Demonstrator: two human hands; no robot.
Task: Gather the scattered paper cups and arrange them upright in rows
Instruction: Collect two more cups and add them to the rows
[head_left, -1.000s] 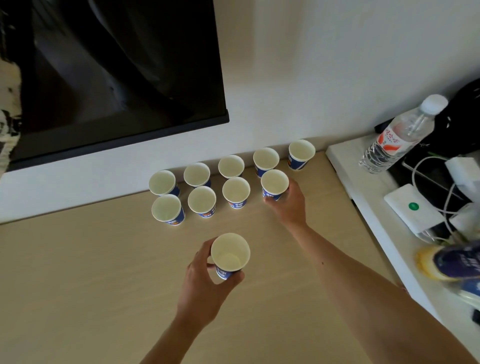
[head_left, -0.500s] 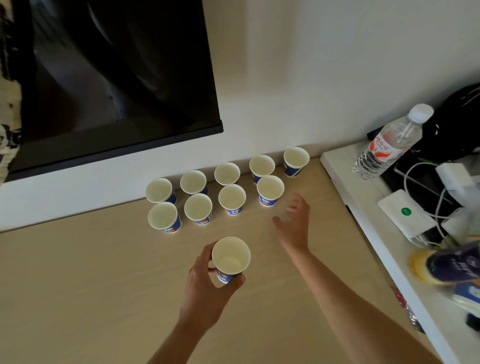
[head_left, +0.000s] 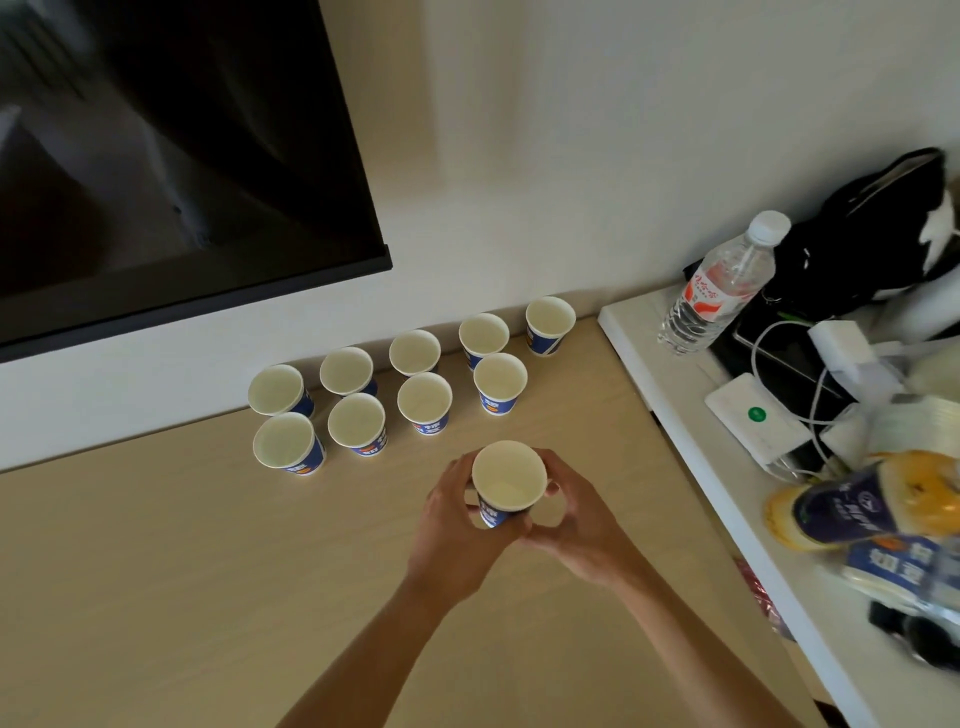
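Head view shows a pale wood tabletop (head_left: 156, 571) set against a white wall (head_left: 571, 130), with a dark screen (head_left: 156, 156) mounted at upper left. Nine paper cups stand upright near the wall, five in the back row (head_left: 414, 352) and four in the front row (head_left: 424, 402); a tenth cup (head_left: 508, 480) is upright just in front of them, gripped by left hand (head_left: 457, 540) and right hand (head_left: 576, 530), fingers of both curled round it. A white side shelf (head_left: 675, 415) adjoins at right, carrying a water bottle (head_left: 717, 291), a white box (head_left: 753, 421), cables and a black bag (head_left: 857, 234).
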